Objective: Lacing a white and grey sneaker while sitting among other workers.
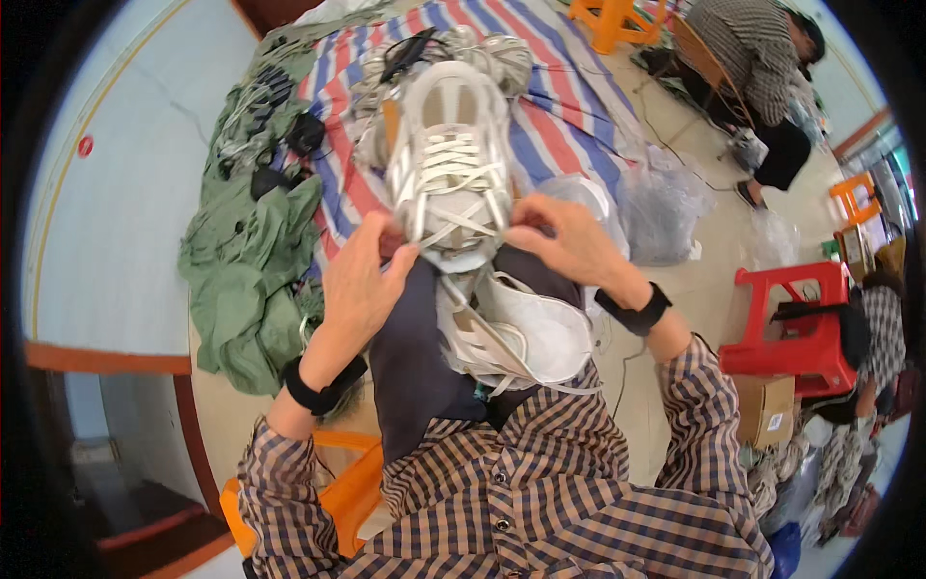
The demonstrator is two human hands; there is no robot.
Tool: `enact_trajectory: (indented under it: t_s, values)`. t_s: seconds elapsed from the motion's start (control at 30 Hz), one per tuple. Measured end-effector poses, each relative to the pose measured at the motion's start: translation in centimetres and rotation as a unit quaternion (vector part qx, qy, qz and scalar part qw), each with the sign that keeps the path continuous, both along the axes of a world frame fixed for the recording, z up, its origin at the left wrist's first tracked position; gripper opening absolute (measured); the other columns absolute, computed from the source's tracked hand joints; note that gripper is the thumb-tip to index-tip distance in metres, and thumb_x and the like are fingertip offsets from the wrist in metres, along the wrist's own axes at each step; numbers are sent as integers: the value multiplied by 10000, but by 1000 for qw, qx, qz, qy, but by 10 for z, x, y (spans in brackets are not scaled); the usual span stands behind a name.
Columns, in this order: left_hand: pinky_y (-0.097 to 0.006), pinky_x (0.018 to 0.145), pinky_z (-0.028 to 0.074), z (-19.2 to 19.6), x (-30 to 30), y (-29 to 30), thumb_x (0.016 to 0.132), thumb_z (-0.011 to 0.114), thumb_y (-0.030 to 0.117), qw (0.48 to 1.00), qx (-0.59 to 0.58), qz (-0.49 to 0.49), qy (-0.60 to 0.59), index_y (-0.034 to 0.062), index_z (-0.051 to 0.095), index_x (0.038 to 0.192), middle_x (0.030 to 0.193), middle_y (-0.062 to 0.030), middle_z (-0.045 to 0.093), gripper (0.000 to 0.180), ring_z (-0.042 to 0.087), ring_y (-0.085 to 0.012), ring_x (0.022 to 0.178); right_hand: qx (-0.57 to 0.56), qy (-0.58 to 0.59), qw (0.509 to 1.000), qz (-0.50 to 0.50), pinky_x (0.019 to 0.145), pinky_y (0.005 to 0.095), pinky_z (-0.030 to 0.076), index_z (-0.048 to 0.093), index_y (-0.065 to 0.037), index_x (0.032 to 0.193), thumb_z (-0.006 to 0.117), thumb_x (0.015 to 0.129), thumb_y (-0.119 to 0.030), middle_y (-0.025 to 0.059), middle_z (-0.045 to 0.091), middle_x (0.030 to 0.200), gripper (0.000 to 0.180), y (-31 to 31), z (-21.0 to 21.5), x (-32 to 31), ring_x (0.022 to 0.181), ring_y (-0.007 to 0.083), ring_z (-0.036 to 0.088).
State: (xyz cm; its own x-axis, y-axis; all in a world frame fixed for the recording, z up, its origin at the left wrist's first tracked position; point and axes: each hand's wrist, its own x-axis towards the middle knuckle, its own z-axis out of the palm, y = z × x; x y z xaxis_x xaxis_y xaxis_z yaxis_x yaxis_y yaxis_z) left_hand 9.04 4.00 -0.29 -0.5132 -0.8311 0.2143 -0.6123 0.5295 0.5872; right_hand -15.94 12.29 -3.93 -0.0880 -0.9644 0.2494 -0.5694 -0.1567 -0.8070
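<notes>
I hold a white and grey sneaker (pixel 449 145) up in front of me, its toe pointing away and its white laces crossed over the tongue. My left hand (pixel 362 280) pinches a lace end at the shoe's near left side. My right hand (pixel 569 241) grips the lace at the near right side. A second white sneaker (pixel 521 333) lies on my lap just below the first, with loose laces trailing over my dark trousers. Both wrists wear black bands.
A striped red, white and blue sheet (pixel 559 106) with more shoes lies on the floor ahead. Green cloth (pixel 251 261) is heaped at left. Clear plastic bags (pixel 661 207) sit at right, near a red stool (pixel 791 328), orange stools and a seated person (pixel 762 68).
</notes>
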Motion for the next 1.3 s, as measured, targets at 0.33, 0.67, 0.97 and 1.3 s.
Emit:
enact_trajectory:
  t_s: [0.33,0.67,0.97,1.3]
  values:
    - [-309,728,439,21,-26,1,853,587,21,985,-147,-73,60,10,573,977,909,-77,535,125,530,-216,807,-58,-41,996,59,629,412,466,602,-59,1001,608,827,-166,137,633,747,204,42,26,14,711,328,620]
    - [-416,685,412,5,-62,-24,686,624,107,913,-281,-136,-264,74,487,812,822,-103,493,188,528,-312,834,-120,-137,969,167,590,350,475,653,-50,773,605,774,-198,41,681,681,156,66,62,35,642,220,640]
    - [-202,603,367,46,-74,-24,899,532,82,898,346,-183,201,34,509,1033,697,5,488,144,455,-89,635,-47,-218,948,227,616,306,490,656,-27,899,575,875,-127,66,687,808,130,107,80,30,676,200,653]
    - [-190,498,320,89,50,-68,1000,457,97,731,421,-177,507,-24,489,1225,839,-24,511,257,348,-47,549,-133,-530,831,101,717,388,554,569,-1,1135,490,931,-14,167,647,1072,219,166,43,-47,766,218,657]
